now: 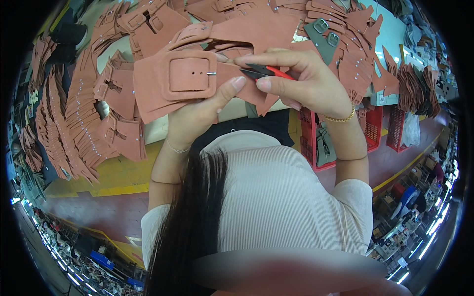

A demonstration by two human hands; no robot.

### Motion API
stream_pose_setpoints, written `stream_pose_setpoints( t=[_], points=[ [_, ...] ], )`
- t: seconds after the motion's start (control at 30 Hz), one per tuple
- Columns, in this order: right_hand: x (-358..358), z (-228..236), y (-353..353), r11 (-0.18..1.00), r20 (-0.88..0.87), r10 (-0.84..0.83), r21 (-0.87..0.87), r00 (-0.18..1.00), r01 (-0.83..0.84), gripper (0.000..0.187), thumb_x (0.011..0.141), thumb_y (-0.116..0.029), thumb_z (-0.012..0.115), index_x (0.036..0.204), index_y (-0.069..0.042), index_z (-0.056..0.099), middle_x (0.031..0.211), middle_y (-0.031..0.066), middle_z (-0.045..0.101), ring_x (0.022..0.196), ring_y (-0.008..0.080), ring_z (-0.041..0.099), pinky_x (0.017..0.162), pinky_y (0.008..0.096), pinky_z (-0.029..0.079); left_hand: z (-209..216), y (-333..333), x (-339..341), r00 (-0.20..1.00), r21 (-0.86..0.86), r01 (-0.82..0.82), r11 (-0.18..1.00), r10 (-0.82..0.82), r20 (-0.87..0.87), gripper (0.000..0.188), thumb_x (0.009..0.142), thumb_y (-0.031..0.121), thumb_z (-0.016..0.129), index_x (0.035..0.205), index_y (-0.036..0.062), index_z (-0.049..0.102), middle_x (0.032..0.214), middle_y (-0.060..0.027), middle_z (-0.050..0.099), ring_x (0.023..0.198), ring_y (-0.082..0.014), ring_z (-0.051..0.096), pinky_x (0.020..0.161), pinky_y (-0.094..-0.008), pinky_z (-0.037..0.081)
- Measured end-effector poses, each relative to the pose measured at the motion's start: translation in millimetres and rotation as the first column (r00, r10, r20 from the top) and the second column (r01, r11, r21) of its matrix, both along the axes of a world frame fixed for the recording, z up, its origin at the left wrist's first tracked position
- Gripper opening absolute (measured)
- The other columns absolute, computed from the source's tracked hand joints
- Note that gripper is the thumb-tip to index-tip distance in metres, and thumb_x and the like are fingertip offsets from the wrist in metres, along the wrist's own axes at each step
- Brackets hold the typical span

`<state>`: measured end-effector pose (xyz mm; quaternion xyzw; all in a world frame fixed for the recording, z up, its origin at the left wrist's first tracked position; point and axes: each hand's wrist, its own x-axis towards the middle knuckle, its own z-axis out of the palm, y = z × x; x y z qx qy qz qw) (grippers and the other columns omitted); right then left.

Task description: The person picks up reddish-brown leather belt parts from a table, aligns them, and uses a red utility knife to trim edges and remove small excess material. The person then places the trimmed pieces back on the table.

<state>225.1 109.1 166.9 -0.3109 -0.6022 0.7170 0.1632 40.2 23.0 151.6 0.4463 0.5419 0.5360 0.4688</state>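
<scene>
My left hand (pixel 201 114) grips a salmon-pink leather strap piece (pixel 148 86) from below, its thumb lying along the right part. On that piece sits a large rectangular leather-covered buckle (pixel 212 85), its metal prong resting beside small punched holes. My right hand (pixel 312 81) is closed round red-and-black thread snips (pixel 278 72). Their dark blades point left, close to the strap just right of the buckle and above my left thumb. From this view I cannot tell whether the blades touch the leather.
Stacks of similar pink leather pieces (pixel 81 108) cover the table (pixel 157 129) at left and behind. A green leather piece with two metal buckles (pixel 322 42) lies at the back right. Red plastic crates (pixel 309 135) stand below the table's right side, one beside a white plastic bag (pixel 411 129).
</scene>
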Motion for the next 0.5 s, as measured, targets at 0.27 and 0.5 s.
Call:
stream_pose_setpoints(
  t=[0.27, 0.5],
  points=[
    [-2.4, -4.5, -2.6, 0.992, -0.045, -0.067, -0.11, 0.997, 0.061, 0.036, 0.086, -0.009, 0.065, 0.121, -0.004, 0.061, 0.078, -0.0026, 0.059, 0.045, 0.0008, 0.036, 0.039, 0.0183, 0.026, -2.5, 0.1, 1.3, 0.999, 0.037, -0.032, 0.999, 0.032, -0.019, 0.03, 0.082, 0.017, 0.072, 0.104, 0.0031, 0.06, 0.095, -0.0033, 0.062, 0.086, -0.0102, 0.057, 0.074, -0.0247, 0.047],
    [-0.6, -2.6, -0.9, 0.999, -0.035, 0.002, 0.033, 0.999, -0.001, 0.036, 0.086, -0.009, 0.065, 0.121, -0.005, 0.06, 0.077, -0.0025, 0.058, 0.045, 0.0007, 0.036, 0.039, 0.0182, 0.026, -1.0, 0.2, -2.5, 0.998, -0.018, 0.0, 1.0, -0.001, -0.057, 0.028, 0.082, 0.016, 0.072, 0.104, 0.0034, 0.06, 0.087, -0.002, 0.062, 0.076, -0.008, 0.056, 0.067, -0.0236, 0.047]
  ],
)
